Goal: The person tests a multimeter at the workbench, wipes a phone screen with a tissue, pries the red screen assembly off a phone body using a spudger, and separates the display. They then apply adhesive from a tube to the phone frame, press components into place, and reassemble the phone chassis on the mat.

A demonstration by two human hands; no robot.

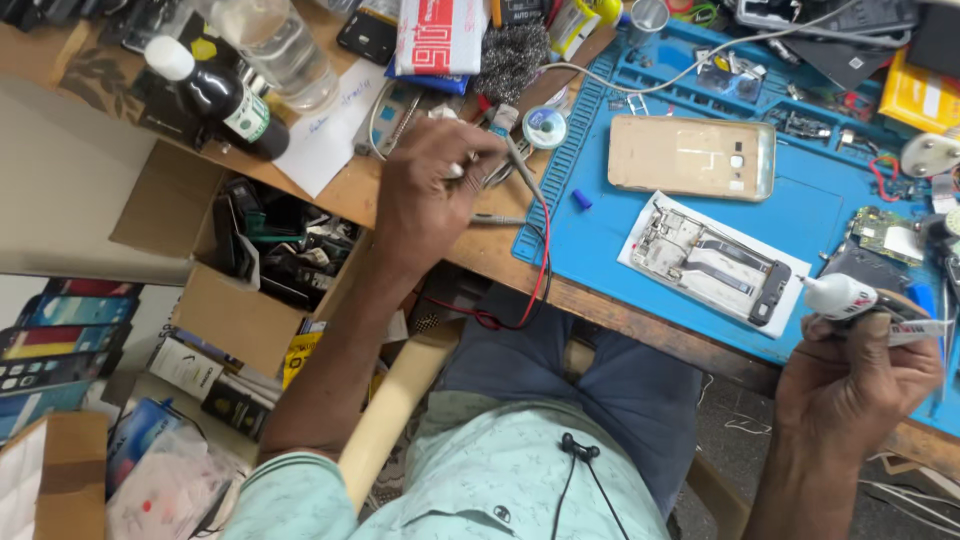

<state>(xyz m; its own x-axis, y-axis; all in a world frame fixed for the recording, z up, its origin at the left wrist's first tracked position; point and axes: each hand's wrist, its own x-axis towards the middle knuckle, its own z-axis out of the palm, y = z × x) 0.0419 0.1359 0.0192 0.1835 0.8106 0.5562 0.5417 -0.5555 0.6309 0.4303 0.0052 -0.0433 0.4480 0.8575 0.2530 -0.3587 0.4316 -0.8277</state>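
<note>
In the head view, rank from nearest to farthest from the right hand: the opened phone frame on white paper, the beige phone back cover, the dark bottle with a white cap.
From the right hand:
1. Opened phone frame on white paper, just left of it on the blue mat.
2. Beige phone back cover, farther up the mat.
3. Dark bottle with a white cap, far left.

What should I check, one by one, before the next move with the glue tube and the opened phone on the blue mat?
1. Right hand holds glue tube firmly: ok.
2. Tube nozzle cap off: cannot tell.
3. Opened phone frame lies flat on white paper on blue mat: ok.
4. Left hand free: not ok, it grips a small tool.
5. Back cover lies apart from frame: ok.
</note>
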